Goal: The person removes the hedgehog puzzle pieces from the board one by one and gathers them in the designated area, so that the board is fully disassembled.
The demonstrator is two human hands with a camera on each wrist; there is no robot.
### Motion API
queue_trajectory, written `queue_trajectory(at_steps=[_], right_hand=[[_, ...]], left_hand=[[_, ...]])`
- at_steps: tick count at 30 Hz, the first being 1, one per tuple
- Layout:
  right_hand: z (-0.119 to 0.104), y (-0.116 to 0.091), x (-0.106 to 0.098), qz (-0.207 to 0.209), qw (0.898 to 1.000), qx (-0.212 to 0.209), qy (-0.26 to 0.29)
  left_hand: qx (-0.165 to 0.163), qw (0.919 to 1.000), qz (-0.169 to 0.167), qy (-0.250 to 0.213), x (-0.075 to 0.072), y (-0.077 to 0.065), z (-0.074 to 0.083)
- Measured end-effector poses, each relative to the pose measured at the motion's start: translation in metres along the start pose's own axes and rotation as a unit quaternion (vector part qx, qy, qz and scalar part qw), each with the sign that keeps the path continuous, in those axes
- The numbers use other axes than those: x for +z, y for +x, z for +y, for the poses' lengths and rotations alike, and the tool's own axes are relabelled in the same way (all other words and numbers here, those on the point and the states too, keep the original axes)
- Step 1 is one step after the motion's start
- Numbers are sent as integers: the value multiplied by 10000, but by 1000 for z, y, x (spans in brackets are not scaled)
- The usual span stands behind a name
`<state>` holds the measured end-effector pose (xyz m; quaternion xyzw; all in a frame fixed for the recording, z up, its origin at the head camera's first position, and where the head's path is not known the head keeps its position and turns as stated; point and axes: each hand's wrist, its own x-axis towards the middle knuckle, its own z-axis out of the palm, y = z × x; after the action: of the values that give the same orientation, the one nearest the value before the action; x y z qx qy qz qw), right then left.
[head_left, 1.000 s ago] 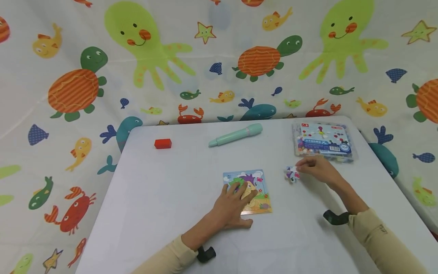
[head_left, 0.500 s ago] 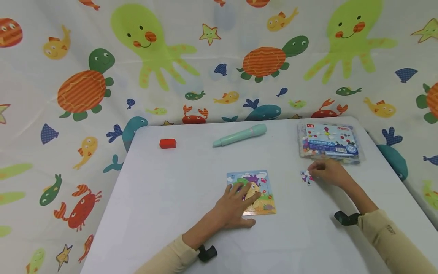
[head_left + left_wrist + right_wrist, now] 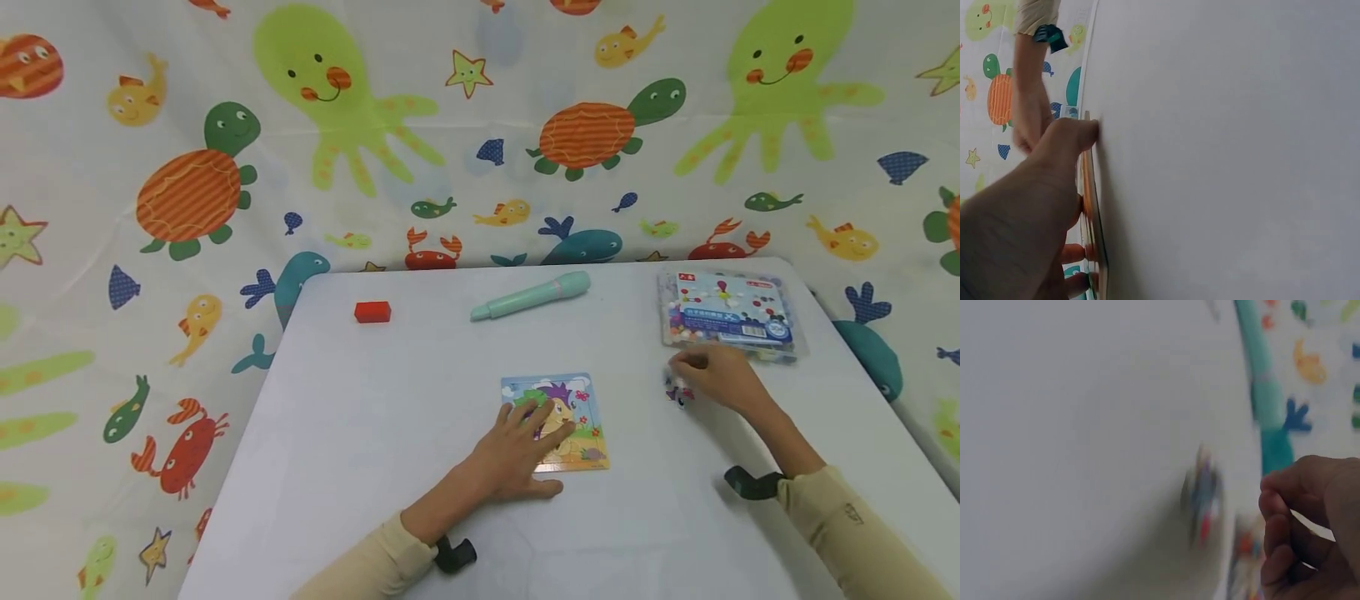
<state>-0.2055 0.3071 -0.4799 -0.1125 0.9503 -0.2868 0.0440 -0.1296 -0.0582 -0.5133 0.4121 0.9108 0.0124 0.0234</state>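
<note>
My left hand lies across a square picture puzzle with a cartoon pony on it, fingers spread over the picture. In the left wrist view the puzzle is seen edge-on, with the thumb by its near edge. To the right, my right hand pinches with thumb and forefinger above a small white, purple and pink pony trinket. The right wrist view has the trinket blurred and a little below the fingertips; whatever links it to them does not show.
A clear plastic box with a printed label and coloured beads stands just behind my right hand. At the back lie a mint-green pen and a red block. A sea-animal cloth hangs behind the white table.
My right hand and the trinket have shifted right, away from the puzzle, then the hand edged back slightly left. The trinket has turned and blurred. My left hand stays on the puzzle.
</note>
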Motion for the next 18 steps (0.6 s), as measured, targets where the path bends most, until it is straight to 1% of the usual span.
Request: queue_trajectory(at_steps=[2,4,7,9,11,15,18], right_hand=[[-22,6,13,85,9993,-359,58],[-49,15,33,31,9973,-732,78],[-85,27,60,-256,9939,-1074,38],[-100,31,73,-425,9924,-1155,-88],[-106,33,81,-514,9915,-1165,-282],[-110,33,89,-512,9903,-1166,-565],[-111,34,91,-486,9899,-1250,-449]], left_hand=[[9,9999,6,141,1,1,1],[-16,9996,33,268,1,1,2],[-45,9993,64,358,2,2,1],[-37,9993,96,352,2,2,2],[-28,9994,130,307,3,2,3],[-53,9997,119,198,2,-1,5],[-97,9995,95,267,1,-4,4]])
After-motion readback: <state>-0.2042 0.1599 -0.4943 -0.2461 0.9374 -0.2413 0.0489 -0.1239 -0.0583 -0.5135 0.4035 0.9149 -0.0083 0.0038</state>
